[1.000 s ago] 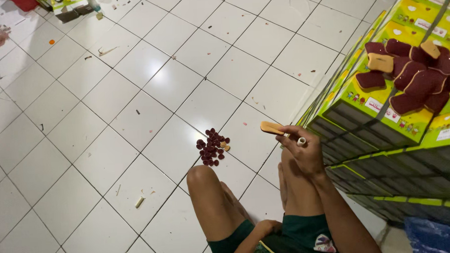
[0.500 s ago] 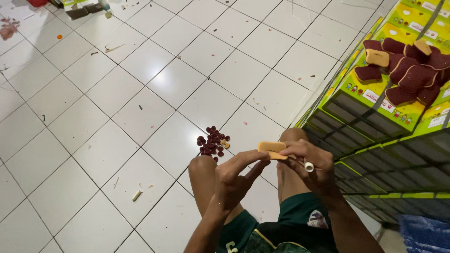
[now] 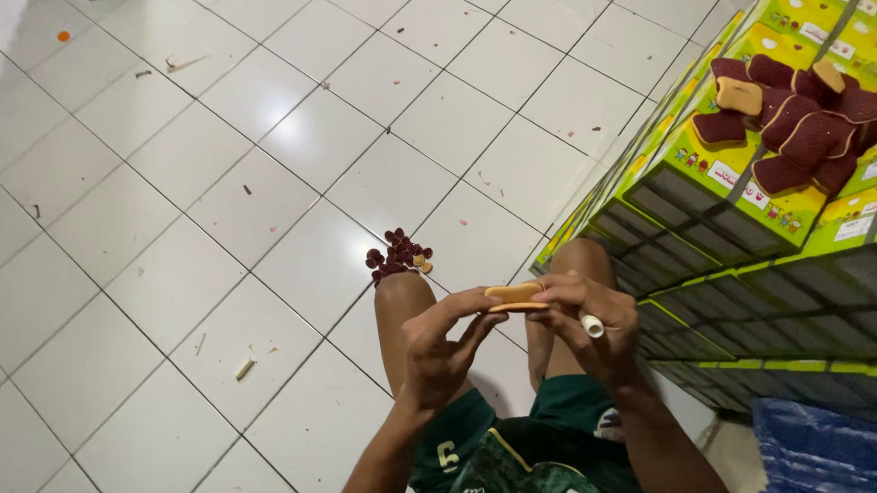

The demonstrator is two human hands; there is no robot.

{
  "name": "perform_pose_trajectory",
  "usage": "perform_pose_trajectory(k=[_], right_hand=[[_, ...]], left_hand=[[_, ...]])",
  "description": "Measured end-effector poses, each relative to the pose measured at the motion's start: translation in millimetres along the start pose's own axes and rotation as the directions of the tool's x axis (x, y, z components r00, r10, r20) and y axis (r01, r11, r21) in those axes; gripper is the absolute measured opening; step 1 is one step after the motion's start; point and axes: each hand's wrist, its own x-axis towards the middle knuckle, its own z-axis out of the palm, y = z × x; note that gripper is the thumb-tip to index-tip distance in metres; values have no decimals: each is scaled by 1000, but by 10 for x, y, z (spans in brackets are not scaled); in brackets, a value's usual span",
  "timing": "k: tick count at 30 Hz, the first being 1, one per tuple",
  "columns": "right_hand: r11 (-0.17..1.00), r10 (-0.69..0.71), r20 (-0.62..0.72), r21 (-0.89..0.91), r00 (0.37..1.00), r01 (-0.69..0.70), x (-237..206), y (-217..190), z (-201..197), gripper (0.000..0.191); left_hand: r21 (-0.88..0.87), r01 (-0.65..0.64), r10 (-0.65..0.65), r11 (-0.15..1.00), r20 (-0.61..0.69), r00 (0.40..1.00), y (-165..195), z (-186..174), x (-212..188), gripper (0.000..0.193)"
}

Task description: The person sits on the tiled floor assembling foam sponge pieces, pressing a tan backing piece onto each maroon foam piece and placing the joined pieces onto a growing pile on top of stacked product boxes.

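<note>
Both the left hand (image 3: 440, 348) and the right hand (image 3: 585, 321) pinch a flat tan piece (image 3: 514, 295) above the knees, over the tiled floor (image 3: 166, 246).

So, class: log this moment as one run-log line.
left hand: holds tan flat piece | right hand: same piece, white tube | floor: small maroon pieces

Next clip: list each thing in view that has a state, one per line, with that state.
Left hand: fingertips gripping the tan pad's left end.
Right hand: gripping the pad's right end, white tube tucked between fingers.
Tan pad: held level above the knees.
White tube: held in right hand.
Maroon bits: heaped on floor tiles.
Maroon pieces: piled on stacked green boxes.
</note>
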Motion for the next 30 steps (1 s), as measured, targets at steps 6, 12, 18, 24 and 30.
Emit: perform_pose_trajectory(k=[6,12,18,24,30], right_hand=[[994,92,-8,67,996,-91,-90,93,-170,17],[944,266,-34,211,963,-254,-224,216,-286,14],[922,377,-72,121,923,-367,-230,228,-346,15],[852,279,-2,463,960,-246,-144,267,-197,8],[844,299,-59,481,952,-236,-76,299,-47,11]], left_hand=[[-221,190,-190,957,23,982,-132,346,-17,19],[-294,338,-322,894,102,941,-281,582,-19,19],[-347,360,-341,866,118,933,-224,611,-19,19],[-549,346,-373,761,66,926,-93,580,28,11],[-592,293,-416,751,-78,906,-6,608,15,14]])
